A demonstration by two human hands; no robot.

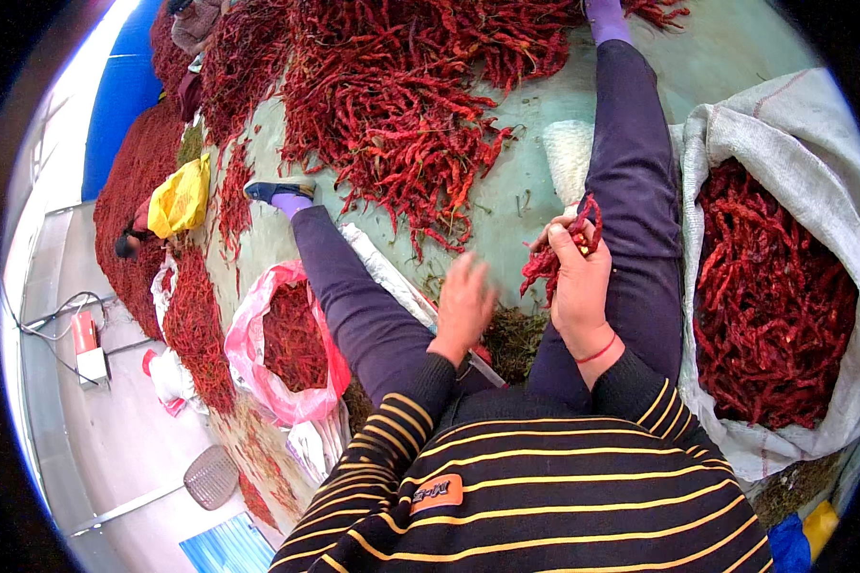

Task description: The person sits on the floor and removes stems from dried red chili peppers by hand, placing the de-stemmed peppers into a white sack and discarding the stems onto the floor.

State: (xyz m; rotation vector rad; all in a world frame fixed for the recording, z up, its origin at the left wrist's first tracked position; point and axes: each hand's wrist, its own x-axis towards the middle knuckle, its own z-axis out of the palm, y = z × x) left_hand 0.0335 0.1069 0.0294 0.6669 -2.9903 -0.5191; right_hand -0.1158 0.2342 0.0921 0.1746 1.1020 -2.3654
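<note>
My right hand (580, 276) holds a small bunch of dried red chili peppers (542, 268) above my right thigh, thumb on top. To its left, my left hand (466, 304) is blurred, its back towards me; whether its fingers hold anything is hidden. Between my legs lies a patch of green-brown stems (514, 336). A large heap of dried red chilies (401, 136) spreads over the floor beyond my feet. Beside my right leg stands a white woven sack (706, 136) with chilies inside. Left of my left leg is a pink plastic bag (240, 344) that also contains chilies.
A white mesh-like bundle (570, 157) lies against my right leg. Other people sit at the far left, near a yellow bag (180, 197) and more chili piles (193, 322). A plastic basket (211, 478) and a red-and-white box with cables (86, 347) are by the left wall.
</note>
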